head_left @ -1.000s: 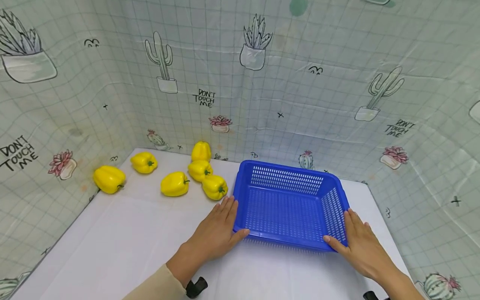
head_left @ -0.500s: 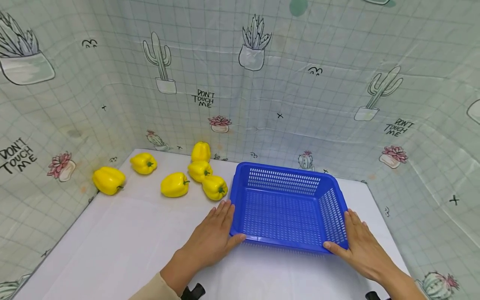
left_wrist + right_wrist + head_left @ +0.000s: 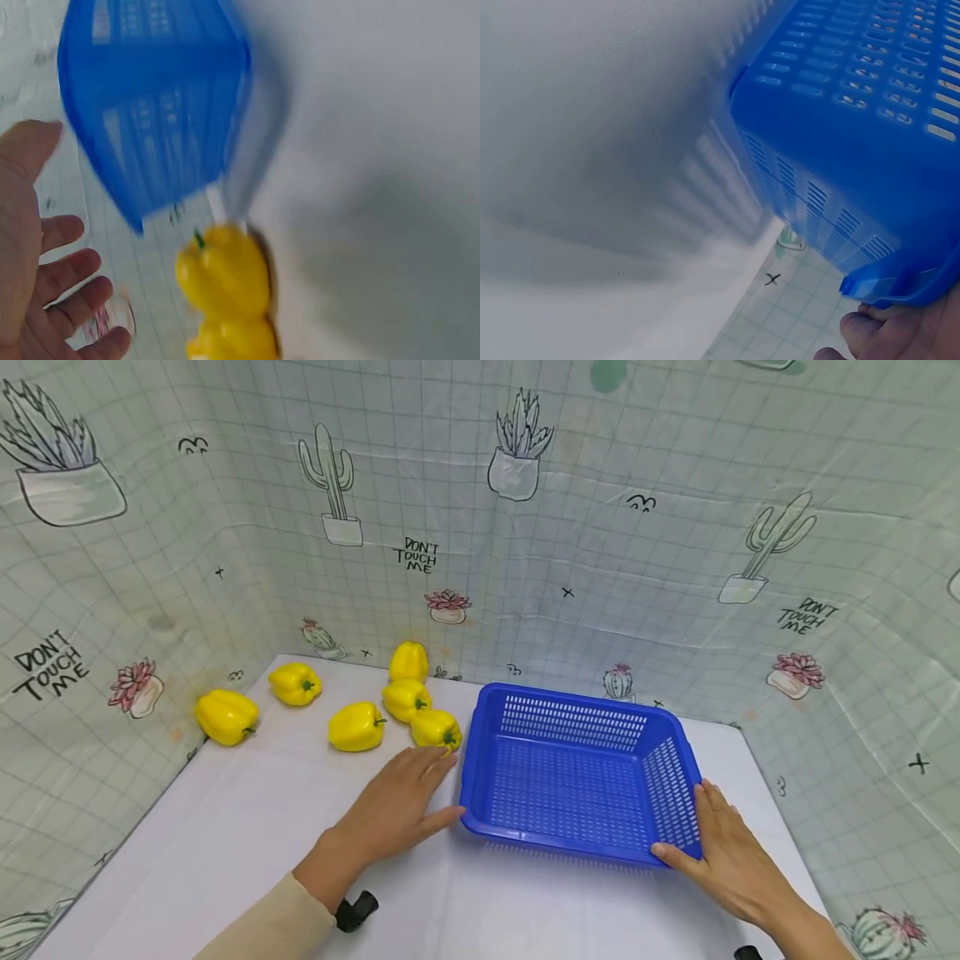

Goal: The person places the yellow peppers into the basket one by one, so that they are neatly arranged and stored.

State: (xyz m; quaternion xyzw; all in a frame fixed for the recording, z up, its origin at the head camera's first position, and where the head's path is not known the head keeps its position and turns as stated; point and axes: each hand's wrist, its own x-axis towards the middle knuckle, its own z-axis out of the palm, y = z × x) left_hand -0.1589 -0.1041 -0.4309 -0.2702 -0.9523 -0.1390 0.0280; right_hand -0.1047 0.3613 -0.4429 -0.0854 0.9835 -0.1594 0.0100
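A blue perforated plastic basket (image 3: 570, 777) stands upright on the white table, with nothing in it. My right hand (image 3: 731, 856) holds its near right corner, the thumb over the rim and the fingers along the outer side. In the right wrist view, fingertips (image 3: 862, 330) show just under the basket's rim; the thumb is hidden there. My left hand (image 3: 393, 802) is off the basket's left side, fingers extended and holding nothing. Its fingertips lie nearest a yellow bell pepper (image 3: 437, 729), partly covering its lower edge in the head view; I cannot tell whether they touch.
Several more yellow bell peppers lie at the back left, among them one (image 3: 356, 727) left of the nearest pepper and one (image 3: 227, 717) by the left edge. A patterned cloth (image 3: 570, 527) hangs around the white table (image 3: 247, 827) on the back and both sides.
My left hand has let go of the basket's left rim and moved left, toward the peppers. Before that, the basket's left side shifted slightly left. The right hand has stayed at its corner.
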